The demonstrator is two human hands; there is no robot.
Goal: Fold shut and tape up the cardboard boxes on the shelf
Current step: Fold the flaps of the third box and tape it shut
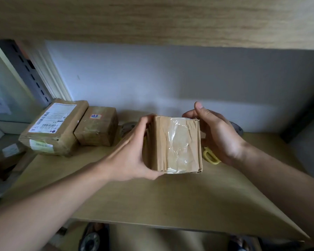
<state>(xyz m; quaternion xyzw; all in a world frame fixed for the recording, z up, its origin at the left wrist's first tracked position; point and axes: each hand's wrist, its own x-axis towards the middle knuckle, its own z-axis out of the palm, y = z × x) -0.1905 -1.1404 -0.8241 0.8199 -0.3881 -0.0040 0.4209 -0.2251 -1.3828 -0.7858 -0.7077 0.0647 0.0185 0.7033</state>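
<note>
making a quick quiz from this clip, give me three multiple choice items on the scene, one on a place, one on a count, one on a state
1. Where does the yellow handle lie?
A. beside the right hand
B. on the labelled parcel
C. on the upper shelf

2. How many cardboard boxes are in view?
A. one
B. three
C. five

3. What state is the held box in?
A. flaps open
B. crushed flat
C. shut, clear tape across it

Answers:
1 A, the yellow handle sits on the shelf by the right hand.
2 B, the held box, the labelled parcel and the small box.
3 C, glossy tape covers it; the left hand grips its side.
</note>
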